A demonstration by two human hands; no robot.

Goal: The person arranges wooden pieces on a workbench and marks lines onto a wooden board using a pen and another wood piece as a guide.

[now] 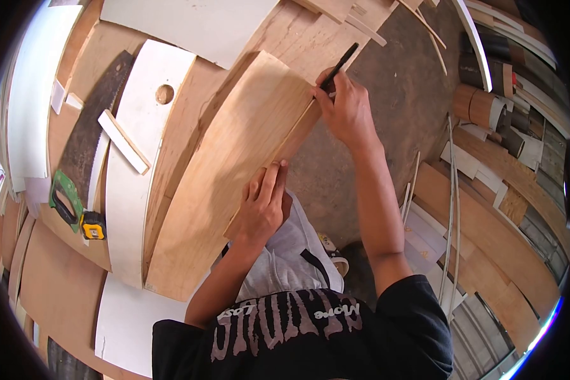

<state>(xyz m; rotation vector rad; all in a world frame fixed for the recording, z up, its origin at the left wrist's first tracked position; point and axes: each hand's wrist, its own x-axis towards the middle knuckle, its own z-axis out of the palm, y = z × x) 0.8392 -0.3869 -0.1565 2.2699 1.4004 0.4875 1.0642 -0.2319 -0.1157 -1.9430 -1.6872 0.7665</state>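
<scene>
A pale wooden board (228, 139) lies at a slant in front of me, its long edge toward my body. My right hand (348, 107) pinches a black pen (344, 62) at the board's far right corner, the pen's back end pointing up and away. The tip is hidden by my fingers. Lower down, my left hand (263, 206) grips the board's near edge, fingers bent over it and the thumb mostly out of sight.
Left of the board is a white panel (136, 133) with a round hole and a small white-faced offcut (124, 142). A green-handled handsaw (66, 199) and yellow tape measure (94, 225) lie beside it. Wood scraps (494, 234) and long thin strips (453, 209) cover the floor at right.
</scene>
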